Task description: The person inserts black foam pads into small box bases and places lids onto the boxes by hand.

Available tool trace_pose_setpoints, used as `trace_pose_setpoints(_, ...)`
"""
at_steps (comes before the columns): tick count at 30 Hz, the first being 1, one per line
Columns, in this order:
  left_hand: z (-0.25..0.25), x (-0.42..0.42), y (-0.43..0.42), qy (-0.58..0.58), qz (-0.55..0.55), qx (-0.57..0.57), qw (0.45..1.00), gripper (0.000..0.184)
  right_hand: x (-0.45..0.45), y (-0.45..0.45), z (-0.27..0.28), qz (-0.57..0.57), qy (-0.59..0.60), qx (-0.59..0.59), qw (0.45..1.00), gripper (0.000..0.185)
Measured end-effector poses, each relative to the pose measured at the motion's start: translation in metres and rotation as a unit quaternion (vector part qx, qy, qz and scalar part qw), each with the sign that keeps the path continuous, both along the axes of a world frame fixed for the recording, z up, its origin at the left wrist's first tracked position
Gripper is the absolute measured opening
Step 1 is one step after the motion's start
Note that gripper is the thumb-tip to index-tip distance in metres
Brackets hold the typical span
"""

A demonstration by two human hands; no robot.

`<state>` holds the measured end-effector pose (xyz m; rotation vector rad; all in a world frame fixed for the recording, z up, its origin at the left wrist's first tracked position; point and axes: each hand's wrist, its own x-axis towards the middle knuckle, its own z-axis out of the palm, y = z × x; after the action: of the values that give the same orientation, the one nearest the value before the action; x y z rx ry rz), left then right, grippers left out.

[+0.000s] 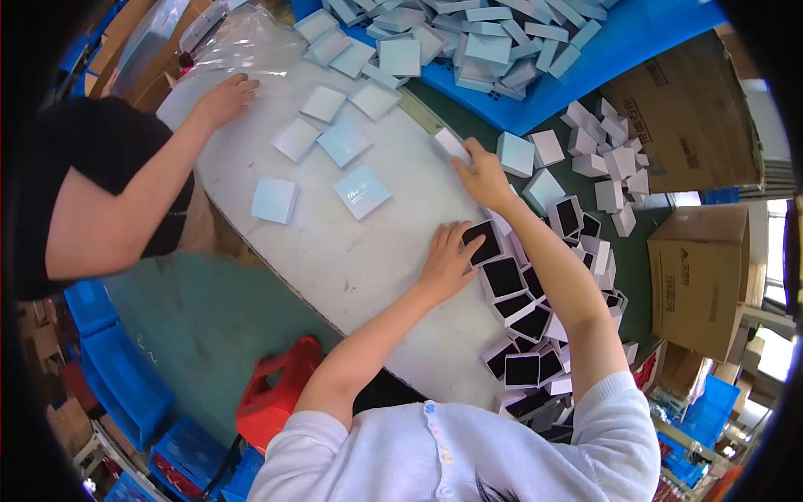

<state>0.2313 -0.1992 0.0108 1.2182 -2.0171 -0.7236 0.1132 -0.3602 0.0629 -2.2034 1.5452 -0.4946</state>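
Note:
My right hand (488,177) reaches forward across the table and pinches a small white box (452,145) between thumb and fingers. Nearer to me, my left hand (447,261) has its fingers closed on the edge of an open box half with a black lining (483,243). Beside that hand lies a heap of similar black-lined box halves (503,278), piled under my right forearm. Several closed pale boxes lie on the white tabletop ahead, among them one with silvery lettering (363,192) and a plain one (274,200).
A blue bin (535,100) full of pale boxes stands at the far side. White boxes (615,163) are piled beside cardboard cartons (698,276) on the right. At the left another person's hand (227,100) rests near clear plastic film (251,46). A red plastic chair (276,389) stands below the table edge.

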Motion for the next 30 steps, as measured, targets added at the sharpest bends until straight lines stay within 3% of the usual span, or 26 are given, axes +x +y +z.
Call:
trace_pose_setpoints(1,-0.004,-0.002,-0.001,0.033,-0.025,-0.02,0.999,0.068,-0.003,-0.004,-0.007,-0.054,-0.109,0.11,0.986,0.028)
trace_pose_setpoints(3,-0.002,0.011,0.006,0.035,-0.005,0.006,0.999,0.065,-0.011,-0.006,-0.019,-0.154,-0.307,0.31,0.886,0.038)
trace_pose_setpoints(4,0.001,0.023,0.002,0.035,0.007,0.021,0.999,0.061,-0.014,-0.007,-0.025,-0.149,-0.309,0.308,0.887,0.038)
trace_pose_setpoints(5,0.002,0.039,0.008,0.009,0.034,0.003,0.999,0.065,-0.016,-0.002,-0.033,-0.122,-0.154,0.134,0.971,0.048)
trace_pose_setpoints(6,0.002,0.058,0.013,0.022,0.046,0.004,0.999,0.069,-0.017,0.006,-0.038,-0.09,0.01,-0.048,0.995,0.06)
trace_pose_setpoints(8,0.006,0.088,0.022,0.032,0.057,0.014,0.998,0.072,0.0,0.032,-0.029,-0.074,0.031,-0.058,0.995,0.063)
trace_pose_setpoints(10,0.012,0.107,0.019,-0.007,0.107,-0.015,0.994,0.08,0.01,0.044,-0.022,0.012,0.111,-0.111,0.987,0.065)
trace_pose_setpoints(12,0.007,0.115,0.016,-0.021,0.106,-0.018,0.994,0.09,0.01,0.051,-0.012,0.017,0.065,-0.108,0.992,0.066)
trace_pose_setpoints(14,0.011,0.117,0.009,-0.016,0.099,0.015,0.995,0.103,0.007,0.063,0.008,0.23,-0.045,-0.006,0.972,0.066)
trace_pose_setpoints(17,0.012,0.11,-0.001,-0.028,0.065,0.048,0.996,0.114,0.025,0.093,0.022,0.387,-0.046,0.038,0.92,0.064)
trace_pose_setpoints(21,0.009,0.114,-0.001,-0.023,0.042,0.061,0.997,0.118,0.033,0.102,0.021,0.385,-0.02,0.005,0.922,0.054)
trace_pose_setpoints(26,0.022,0.109,0.0,-0.078,0.041,-0.007,0.996,0.107,0.028,0.118,-0.005,0.364,0.02,-0.007,0.931,0.053)
trace_pose_setpoints(28,0.004,0.114,0.001,-0.053,0.018,0.016,0.998,0.104,0.033,0.113,-0.001,0.346,0.028,-0.032,0.937,0.052)
trace_pose_setpoints(30,-0.003,0.134,0.005,-0.031,-0.009,0.034,0.999,0.101,0.038,0.105,0.012,0.318,-0.048,-0.037,0.946,0.049)
